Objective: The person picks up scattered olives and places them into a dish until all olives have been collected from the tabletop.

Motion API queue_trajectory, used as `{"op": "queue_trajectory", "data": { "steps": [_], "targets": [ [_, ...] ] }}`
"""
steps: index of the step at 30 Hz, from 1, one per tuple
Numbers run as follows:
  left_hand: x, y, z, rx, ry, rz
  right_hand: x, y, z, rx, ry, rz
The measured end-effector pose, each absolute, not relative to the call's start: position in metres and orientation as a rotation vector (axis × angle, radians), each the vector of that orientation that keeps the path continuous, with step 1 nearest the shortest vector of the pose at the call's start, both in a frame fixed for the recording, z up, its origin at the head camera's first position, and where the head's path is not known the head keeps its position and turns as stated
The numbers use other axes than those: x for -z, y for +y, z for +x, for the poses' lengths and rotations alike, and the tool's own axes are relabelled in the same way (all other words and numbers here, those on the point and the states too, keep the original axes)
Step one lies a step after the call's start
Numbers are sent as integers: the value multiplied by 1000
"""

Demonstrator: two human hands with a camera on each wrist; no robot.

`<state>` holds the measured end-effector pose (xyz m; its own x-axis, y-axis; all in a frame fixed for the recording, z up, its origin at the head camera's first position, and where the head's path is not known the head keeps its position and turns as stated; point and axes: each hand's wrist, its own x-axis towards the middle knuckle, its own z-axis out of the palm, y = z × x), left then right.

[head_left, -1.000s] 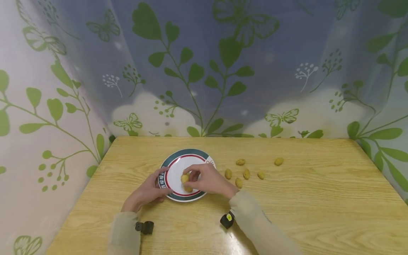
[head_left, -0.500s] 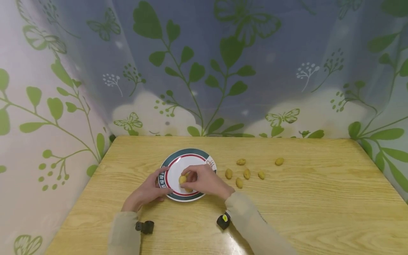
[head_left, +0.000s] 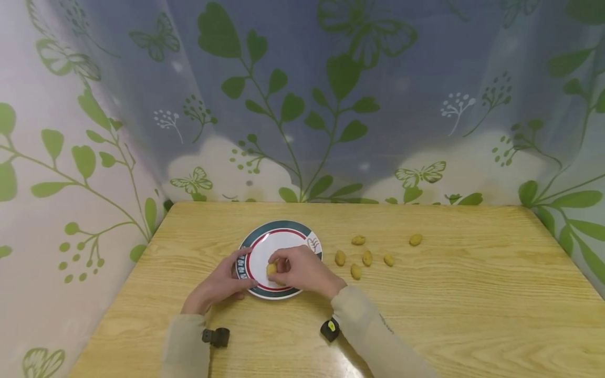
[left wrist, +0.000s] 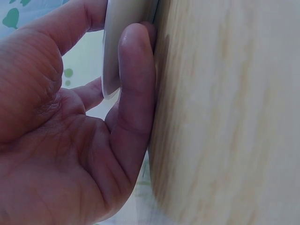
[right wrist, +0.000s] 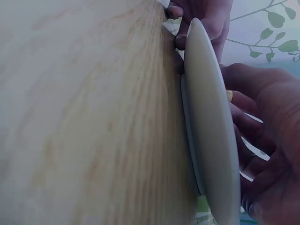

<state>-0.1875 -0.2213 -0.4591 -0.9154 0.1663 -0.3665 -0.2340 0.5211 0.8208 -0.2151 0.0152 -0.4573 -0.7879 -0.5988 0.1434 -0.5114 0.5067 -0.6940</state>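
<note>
My left hand [head_left: 222, 281] grips the left rim of a white plate [head_left: 264, 249] with a dark green band and red ring. Its thumb lies over the rim, with fingers under the edge in the left wrist view. My right hand [head_left: 302, 268] is over the plate, pinching a small yellow-brown oval piece [head_left: 271, 269] between thumb and fingertips, low over the plate's middle. The right hand largely hides another such piece lying on the plate. In the right wrist view the plate's side [right wrist: 211, 122] covers most of the pinched piece.
To the plate's right, several loose yellow-brown oval pieces [head_left: 367, 258] lie on the wooden table [head_left: 449, 315]. One piece [head_left: 415, 240] sits farther right of the others. A patterned curtain [head_left: 307, 131] hangs behind the table's back edge.
My right hand has shifted slightly left and lower over the plate with the pinched piece. The left hand keeps its hold on the rim, and the loose pieces have stayed put.
</note>
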Motion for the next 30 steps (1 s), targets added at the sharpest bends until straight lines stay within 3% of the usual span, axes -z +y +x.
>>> {"op": "queue_trajectory", "data": {
  "steps": [30],
  "targets": [
    [459, -220, -188, -1331, 2373, -90, 452, 42, -212, 1413, 2502, -987]
  ]
}}
